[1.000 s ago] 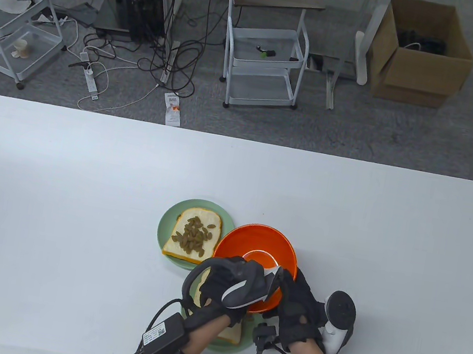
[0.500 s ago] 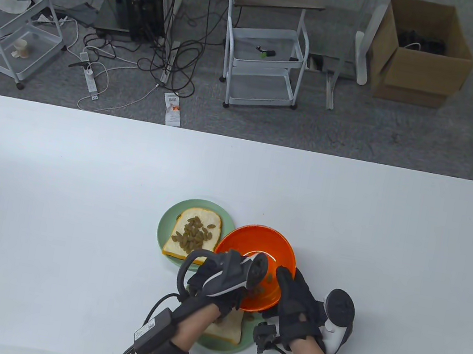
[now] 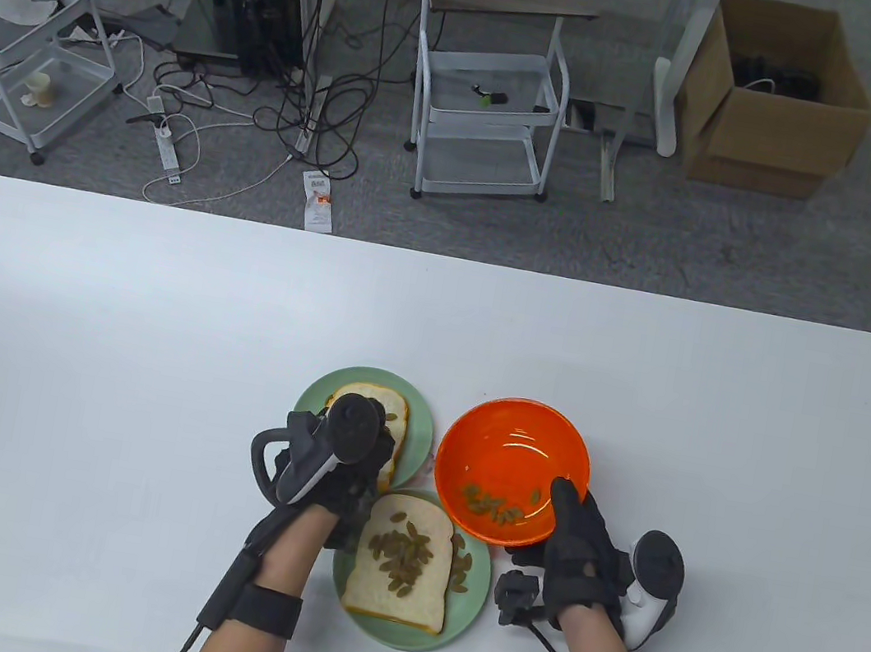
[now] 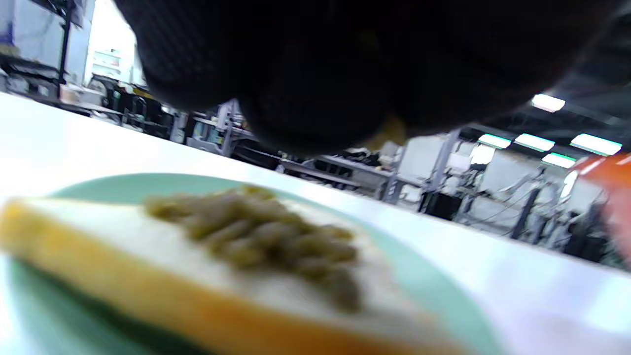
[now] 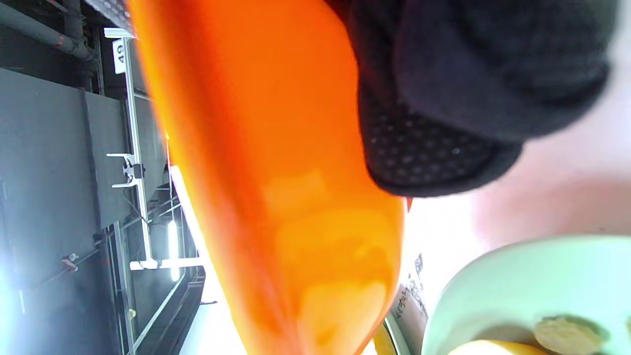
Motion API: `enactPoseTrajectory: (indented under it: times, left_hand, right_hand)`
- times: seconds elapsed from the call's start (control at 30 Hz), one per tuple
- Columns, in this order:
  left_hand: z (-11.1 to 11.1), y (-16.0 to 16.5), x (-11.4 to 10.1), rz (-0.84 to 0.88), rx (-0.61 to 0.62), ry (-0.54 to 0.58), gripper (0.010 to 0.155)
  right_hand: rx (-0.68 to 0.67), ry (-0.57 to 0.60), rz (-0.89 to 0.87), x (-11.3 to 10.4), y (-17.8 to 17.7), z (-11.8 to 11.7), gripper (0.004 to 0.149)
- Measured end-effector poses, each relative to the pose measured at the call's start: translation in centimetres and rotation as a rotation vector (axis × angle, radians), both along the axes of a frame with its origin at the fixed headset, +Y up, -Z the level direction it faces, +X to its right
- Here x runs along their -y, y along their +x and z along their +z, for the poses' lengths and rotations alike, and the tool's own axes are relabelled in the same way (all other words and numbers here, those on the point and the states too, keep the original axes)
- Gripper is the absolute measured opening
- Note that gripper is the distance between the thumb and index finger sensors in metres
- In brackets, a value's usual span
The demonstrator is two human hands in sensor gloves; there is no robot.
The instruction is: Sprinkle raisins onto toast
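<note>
Table view: right hand grips the bowl rim; left hand's grasp can't be told.
Raisins beside that thumb are light, loose and sticky: pinch a few.

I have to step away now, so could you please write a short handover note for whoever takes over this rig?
Left hand: over the far toast; whether it holds anything cannot be told.
Right hand: grips the near rim of the orange bowl, thumb inside.
Both green plates carry toast topped with raisins; the near toast has some spilled beside it on its plate.
A few raisins remain in the bowl.
Left: set the bowl down, perhaps tidy the strays.
</note>
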State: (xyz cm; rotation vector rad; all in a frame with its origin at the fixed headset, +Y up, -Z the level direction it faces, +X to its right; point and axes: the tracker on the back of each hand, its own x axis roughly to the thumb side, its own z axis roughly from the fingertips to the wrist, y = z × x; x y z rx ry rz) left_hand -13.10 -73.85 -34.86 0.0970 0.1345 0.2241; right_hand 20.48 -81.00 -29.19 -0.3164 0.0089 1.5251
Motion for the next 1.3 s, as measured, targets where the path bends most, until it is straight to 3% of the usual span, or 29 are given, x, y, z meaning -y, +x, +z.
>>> enactPoseTrajectory:
  times: [0.1, 0.17, 0.23, 0.4, 0.63, 0.87, 1.3]
  left_hand:
    - [-0.1, -0.3, 0.5, -0.075, -0.022, -0.015, 0.042]
    - [0.0, -0.5, 0.5, -0.093, -0.044, -0.076, 0.049]
    - [0.2, -0.6, 0.2, -0.081, -0.028, -0.061, 0.054]
    - [1.4, -0.1, -1.0, 0.014, 0.073, -0.085, 0.074]
    - [4.1, 1.8, -1.4, 0.109, 0.304, -0.153, 0.089]
    - [6.8, 0.9, 0.6, 0.100, 0.381, -0.068, 0.092]
    - [6.8, -0.4, 1.7, 0.139, 0.427, -0.092, 0.089]
  right_hand:
    - [-0.001, 0.000, -0.006, -0.1, 0.1, 0.0, 0.073]
    - [0.007, 0.000, -0.015, -0.2, 0.3, -0.1, 0.073]
    - [0.015, -0.001, -0.026, -0.3, 0.6, -0.1, 0.073]
    - [0.066, -0.035, -0.057, -0.3, 2.2, -0.5, 0.072]
    - [0.121, -0.117, -0.070, 0.4, 4.4, -0.8, 0.073]
    - [0.131, -0.190, -0.051, 1.1, 5.6, -1.1, 0.074]
    - [0.224, -0.206, -0.026, 1.5, 7.6, -1.3, 0.075]
